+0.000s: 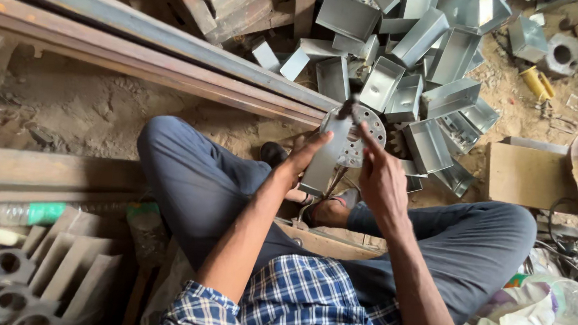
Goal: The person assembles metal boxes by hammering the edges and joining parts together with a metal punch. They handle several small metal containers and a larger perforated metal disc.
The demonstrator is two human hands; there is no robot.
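Note:
I sit cross-legged on a dirt floor and hold a shiny sheet-metal box (322, 159) in front of me. My left hand (305, 155) grips its left side, fingers stretched up along the wall. My right hand (380, 179) is at its right side, index finger pointing up against a round perforated metal disc (363, 135) behind the box. A dark tool tip (346, 108) shows at the box's top. Whether the right hand grips the disc or the box is unclear.
A heap of several similar open metal boxes (417, 62) lies ahead. Long rusty steel beams (140, 47) run across the left. A cardboard box (523, 175) sits to the right, folded metal pieces (61, 268) at lower left, plastic bags (538, 320) at lower right.

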